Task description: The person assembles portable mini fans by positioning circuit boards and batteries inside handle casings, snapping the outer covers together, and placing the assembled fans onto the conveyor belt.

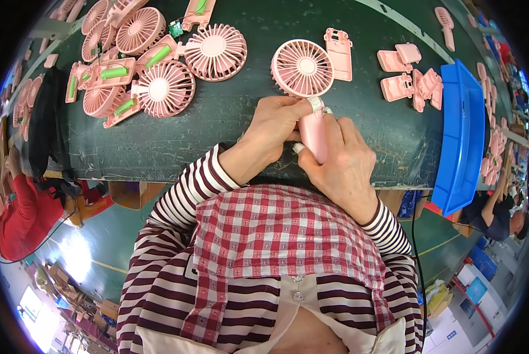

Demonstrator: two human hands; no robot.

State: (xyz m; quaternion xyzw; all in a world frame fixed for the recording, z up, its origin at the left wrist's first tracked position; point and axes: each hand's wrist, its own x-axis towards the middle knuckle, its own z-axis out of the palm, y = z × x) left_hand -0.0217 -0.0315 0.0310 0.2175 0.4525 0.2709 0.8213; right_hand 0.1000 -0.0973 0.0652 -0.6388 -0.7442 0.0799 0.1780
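We see a dark green, scuffed worktop [217, 141] stretching across the upper view, with an open brown cardboard box [123, 197] under its near edge. Below, we look onto a glossy green floor [125, 227] marked with a thin yellow line [108, 267], where white light glares at left. Toward the lower rim, we make out piled brown cartons, a bright window [33, 307] and, at right, a whitish wall [460, 324].

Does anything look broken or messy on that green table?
Nothing looks clearly broken or spilled, and the held fan seems fine. The pile of pink fans on the left looks messy: they overlap at different angles, some open with green cylinders showing. The green table looks scratched.
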